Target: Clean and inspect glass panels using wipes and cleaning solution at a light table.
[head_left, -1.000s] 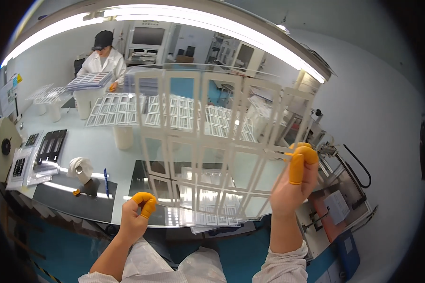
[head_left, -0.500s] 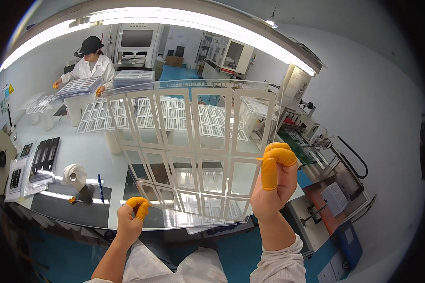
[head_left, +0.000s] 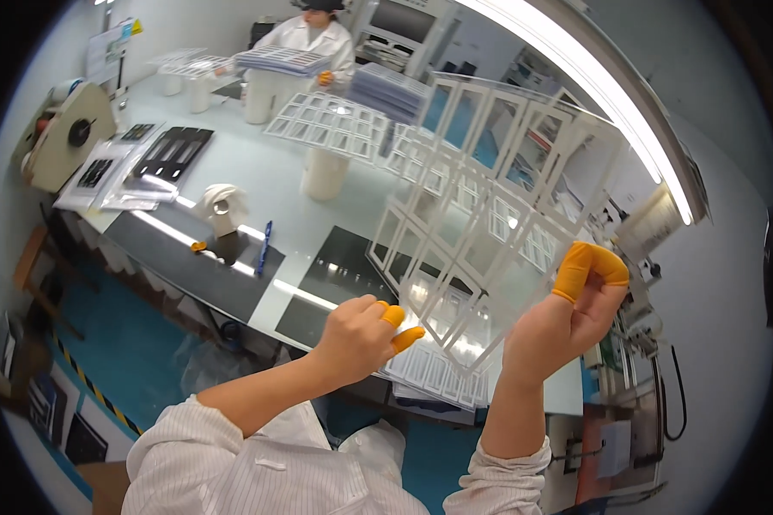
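A clear plastic sheet printed with several white rectangular frames (head_left: 465, 251) is held up at a steep tilt over the table's right part. My right hand (head_left: 558, 322) grips its right edge, thumb and finger pinched, with orange finger cots on. At the sheet's lower left edge is my left hand (head_left: 355, 343), also wearing orange cots, its fingertips drawn together. A small pale patch shows between those fingertips; I cannot tell whether it is the sheet. Below the raised sheet, a pile of similar framed sheets (head_left: 434, 378) lies at the table's near edge.
A blue pen (head_left: 266, 247), a white wrapped roll (head_left: 222, 209) and black panels (head_left: 170, 161) lie to the left. White cylinders (head_left: 325, 174) support framed sheets (head_left: 328, 127). A co-worker (head_left: 318, 39) stands behind a stack (head_left: 285, 62). A bright tube lamp (head_left: 588, 90) hangs overhead.
My view has swung left and down. The sheet has turned from nearly facing me to a slanted pose, my right hand still gripping it. My left hand has come closer to my right.
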`<control>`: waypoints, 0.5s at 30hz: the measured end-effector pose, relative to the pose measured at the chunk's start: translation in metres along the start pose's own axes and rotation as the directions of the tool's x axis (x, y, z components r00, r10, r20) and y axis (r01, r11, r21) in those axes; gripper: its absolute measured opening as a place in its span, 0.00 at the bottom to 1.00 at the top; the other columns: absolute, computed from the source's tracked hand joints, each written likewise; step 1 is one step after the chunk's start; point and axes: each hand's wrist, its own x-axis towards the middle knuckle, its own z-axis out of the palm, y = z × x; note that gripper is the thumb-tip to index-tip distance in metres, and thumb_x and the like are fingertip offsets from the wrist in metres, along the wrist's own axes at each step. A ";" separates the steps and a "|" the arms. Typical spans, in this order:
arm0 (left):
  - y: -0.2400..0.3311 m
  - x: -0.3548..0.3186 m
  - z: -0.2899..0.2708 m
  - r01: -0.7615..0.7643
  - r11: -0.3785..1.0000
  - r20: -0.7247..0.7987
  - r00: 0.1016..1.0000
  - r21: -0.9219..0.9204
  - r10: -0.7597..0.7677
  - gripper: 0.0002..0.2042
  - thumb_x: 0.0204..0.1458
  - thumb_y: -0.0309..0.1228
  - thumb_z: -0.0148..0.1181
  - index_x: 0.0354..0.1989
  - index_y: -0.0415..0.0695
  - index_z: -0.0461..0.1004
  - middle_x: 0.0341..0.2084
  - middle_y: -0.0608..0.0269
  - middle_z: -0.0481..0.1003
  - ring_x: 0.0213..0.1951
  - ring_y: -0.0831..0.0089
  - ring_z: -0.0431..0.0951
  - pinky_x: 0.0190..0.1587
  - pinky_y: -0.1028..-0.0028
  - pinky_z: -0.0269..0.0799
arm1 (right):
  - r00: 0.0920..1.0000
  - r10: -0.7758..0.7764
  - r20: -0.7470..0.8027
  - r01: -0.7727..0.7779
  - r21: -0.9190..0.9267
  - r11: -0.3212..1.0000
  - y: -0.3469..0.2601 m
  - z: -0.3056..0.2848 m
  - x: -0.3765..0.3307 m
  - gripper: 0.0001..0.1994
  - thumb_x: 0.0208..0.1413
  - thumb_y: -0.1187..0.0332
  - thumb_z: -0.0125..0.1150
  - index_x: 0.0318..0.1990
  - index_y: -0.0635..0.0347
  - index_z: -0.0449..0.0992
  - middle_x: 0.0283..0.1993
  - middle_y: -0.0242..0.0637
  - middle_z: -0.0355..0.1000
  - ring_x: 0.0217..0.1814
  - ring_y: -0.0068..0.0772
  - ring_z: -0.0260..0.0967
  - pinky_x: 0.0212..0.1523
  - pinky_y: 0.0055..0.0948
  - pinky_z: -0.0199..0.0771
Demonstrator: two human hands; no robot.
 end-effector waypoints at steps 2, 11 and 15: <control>-0.008 -0.001 0.001 0.011 0.998 -0.024 1.000 0.060 -0.010 0.13 0.36 0.31 0.68 0.16 0.41 0.68 0.12 0.64 0.63 0.16 0.68 0.65 0.17 0.73 0.61 | 1.000 0.002 0.028 -0.003 0.011 1.000 -0.002 0.016 -0.009 0.02 0.57 0.75 0.53 0.35 0.62 0.66 0.33 0.29 0.64 0.36 0.18 0.60 0.43 0.17 0.60; -0.068 0.012 -0.010 0.010 1.000 -0.134 0.991 0.011 -0.008 0.06 0.39 0.23 0.60 0.18 0.40 0.69 0.13 0.60 0.66 0.17 0.61 0.68 0.19 0.69 0.63 | 0.947 0.066 0.314 -0.038 -0.096 0.995 -0.009 0.044 -0.026 0.09 0.56 0.69 0.56 0.42 0.62 0.70 0.38 0.29 0.67 0.39 0.19 0.58 0.46 0.20 0.57; -0.119 0.048 -0.016 0.418 0.721 0.064 0.883 -0.553 -0.464 0.08 0.51 0.28 0.54 0.22 0.39 0.71 0.14 0.66 0.64 0.18 0.78 0.62 0.20 0.75 0.57 | 0.864 0.129 0.486 -0.017 -0.227 0.974 0.001 0.018 -0.053 0.12 0.53 0.68 0.59 0.42 0.63 0.70 0.38 0.32 0.66 0.40 0.24 0.57 0.45 0.22 0.56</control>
